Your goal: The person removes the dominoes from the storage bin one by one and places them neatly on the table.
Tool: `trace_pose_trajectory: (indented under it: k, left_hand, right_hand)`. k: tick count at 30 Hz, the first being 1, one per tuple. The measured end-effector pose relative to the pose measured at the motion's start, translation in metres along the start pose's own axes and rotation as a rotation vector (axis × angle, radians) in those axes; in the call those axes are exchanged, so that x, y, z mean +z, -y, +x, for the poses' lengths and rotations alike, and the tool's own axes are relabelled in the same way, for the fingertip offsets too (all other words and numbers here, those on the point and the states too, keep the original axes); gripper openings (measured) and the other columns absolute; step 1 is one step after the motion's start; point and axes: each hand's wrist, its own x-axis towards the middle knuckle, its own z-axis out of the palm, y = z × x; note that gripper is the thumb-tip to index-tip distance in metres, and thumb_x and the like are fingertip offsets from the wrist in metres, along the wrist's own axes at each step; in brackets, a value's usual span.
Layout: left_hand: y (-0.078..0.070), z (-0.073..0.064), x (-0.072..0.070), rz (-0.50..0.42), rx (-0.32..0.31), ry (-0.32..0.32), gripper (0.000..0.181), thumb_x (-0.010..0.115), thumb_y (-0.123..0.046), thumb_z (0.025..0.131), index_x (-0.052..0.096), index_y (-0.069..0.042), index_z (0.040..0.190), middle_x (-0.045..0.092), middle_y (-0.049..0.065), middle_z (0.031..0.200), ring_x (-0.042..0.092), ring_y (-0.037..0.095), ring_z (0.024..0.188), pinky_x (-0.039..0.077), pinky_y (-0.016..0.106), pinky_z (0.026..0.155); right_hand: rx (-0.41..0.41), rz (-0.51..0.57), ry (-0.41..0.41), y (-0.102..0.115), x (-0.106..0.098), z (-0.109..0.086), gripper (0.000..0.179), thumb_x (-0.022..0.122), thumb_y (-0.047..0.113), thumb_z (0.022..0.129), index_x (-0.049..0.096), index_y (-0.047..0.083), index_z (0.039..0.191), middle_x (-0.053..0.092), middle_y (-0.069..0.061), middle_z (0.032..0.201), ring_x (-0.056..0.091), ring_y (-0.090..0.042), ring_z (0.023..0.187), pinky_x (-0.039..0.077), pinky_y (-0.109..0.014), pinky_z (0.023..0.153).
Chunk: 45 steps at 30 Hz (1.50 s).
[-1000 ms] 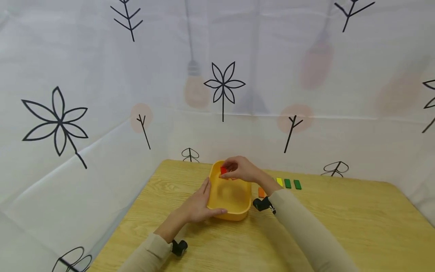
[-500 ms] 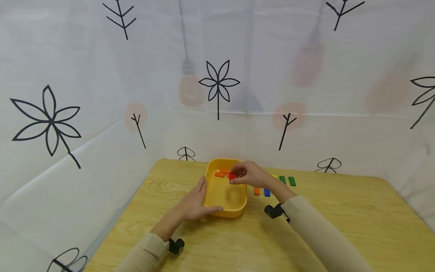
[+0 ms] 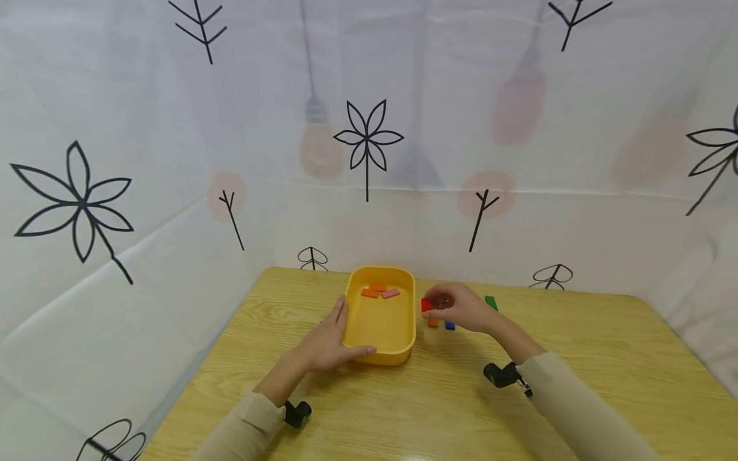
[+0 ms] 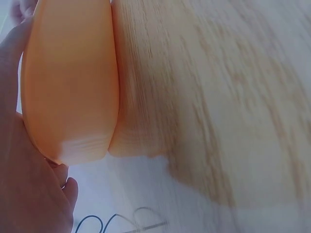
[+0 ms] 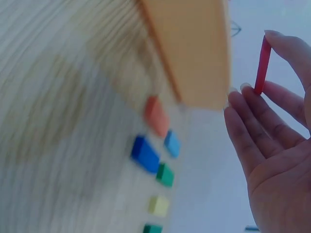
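A yellow plastic tray (image 3: 383, 359) stands on the wooden table. My left hand (image 3: 325, 344) holds its near left corner, fingers along the left side and thumb on the front rim; in the left wrist view the hand (image 4: 34, 189) lies against the tray wall (image 4: 73, 82). Inside the tray, toward the far end, are orange pieces (image 3: 370, 294) and a pink piece (image 3: 390, 293). Just right of the tray, my right hand (image 3: 464, 307) pinches a thin red block (image 3: 426, 305) between thumb and fingertips, raised above the table; the right wrist view shows the red block (image 5: 263, 65) edge-on.
Right of the tray, loose blocks lie on the table: orange (image 5: 156, 116), blue (image 5: 145, 154), light blue (image 5: 172, 143), green (image 5: 165, 174) and yellow (image 5: 159, 206). My right hand partly covers this group in the head view. A white patterned cloth (image 3: 369, 218) hangs behind the table.
My right hand has carried the red block from above the tray to the right, past its rim. The orange and pink pieces inside now show fully. My left hand stays on the tray.
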Motion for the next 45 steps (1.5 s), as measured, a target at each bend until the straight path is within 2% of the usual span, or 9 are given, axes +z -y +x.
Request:
trace_pose_trajectory:
  k: [5, 13, 19, 25, 31, 36, 45]
  left_hand:
    - [0.001, -0.001, 0.000, -0.004, -0.009, 0.005, 0.130, 0.053, -0.088, 0.080, 0.002, -0.002, 0.164, -0.003, 0.013, 0.172, 0.025, 0.034, 0.153, 0.031, 0.047, 0.121]
    - [0.001, -0.003, 0.002, -0.016, -0.023, 0.008, 0.130, 0.055, -0.088, 0.080, 0.002, -0.005, 0.165, -0.005, 0.009, 0.172, 0.025, 0.033, 0.153, 0.030, 0.047, 0.121]
    - [0.001, -0.003, 0.003, -0.005, -0.025, 0.001, 0.131, 0.054, -0.089, 0.079, 0.001, -0.005, 0.165, -0.005, 0.008, 0.172, 0.025, 0.033, 0.153, 0.030, 0.047, 0.121]
    - [0.002, -0.002, 0.003, -0.011, -0.015, -0.004, 0.131, 0.053, -0.090, 0.079, 0.002, -0.004, 0.164, -0.005, 0.008, 0.172, 0.027, 0.034, 0.152, 0.032, 0.048, 0.120]
    - [0.003, -0.001, 0.003, -0.005, -0.018, -0.005, 0.131, 0.052, -0.090, 0.079, 0.002, -0.004, 0.164, -0.005, 0.009, 0.172, 0.027, 0.034, 0.153, 0.032, 0.048, 0.120]
    - [0.002, 0.000, 0.002, -0.007, -0.018, -0.006, 0.132, 0.052, -0.091, 0.078, 0.001, -0.005, 0.165, -0.005, 0.008, 0.172, 0.025, 0.034, 0.153, 0.031, 0.047, 0.121]
    - [-0.001, 0.000, 0.000, -0.016, -0.014, -0.003, 0.130, 0.054, -0.088, 0.080, 0.003, -0.004, 0.164, -0.004, 0.009, 0.172, 0.026, 0.034, 0.153, 0.031, 0.048, 0.120]
  right_hand:
    - [0.014, -0.040, -0.019, -0.016, -0.006, -0.019, 0.033, 0.076, 0.018, 0.094, 0.069, -0.003, 0.119, 0.071, -0.009, 0.108, 0.067, -0.022, 0.097, 0.057, -0.033, 0.084]
    - [0.082, -0.120, -0.039, -0.039, -0.012, -0.044, 0.041, 0.076, 0.024, 0.094, 0.067, -0.006, 0.120, 0.071, -0.011, 0.109, 0.067, -0.023, 0.096, 0.058, -0.041, 0.086]
    - [0.110, -0.160, -0.070, -0.057, -0.012, -0.055, 0.040, 0.078, 0.020, 0.091, 0.067, -0.009, 0.116, 0.071, -0.014, 0.103, 0.067, -0.024, 0.091, 0.058, -0.039, 0.080]
    - [0.183, -0.136, -0.071, -0.067, -0.012, -0.058, 0.041, 0.080, 0.020, 0.090, 0.066, -0.006, 0.118, 0.070, -0.012, 0.106, 0.067, -0.023, 0.095, 0.058, -0.036, 0.082]
    - [0.197, -0.120, -0.073, -0.069, -0.011, -0.055, 0.046, 0.079, 0.020, 0.092, 0.064, -0.008, 0.125, 0.070, -0.018, 0.114, 0.068, -0.028, 0.098, 0.059, -0.040, 0.083]
    - [0.211, -0.120, -0.069, -0.069, -0.011, -0.052, 0.047, 0.079, 0.019, 0.091, 0.063, -0.010, 0.124, 0.069, -0.019, 0.111, 0.068, -0.031, 0.098, 0.058, -0.045, 0.083]
    - [0.192, -0.131, -0.050, -0.075, -0.013, -0.049, 0.046, 0.080, 0.020, 0.091, 0.065, -0.010, 0.122, 0.069, -0.015, 0.107, 0.066, -0.026, 0.094, 0.057, -0.044, 0.082]
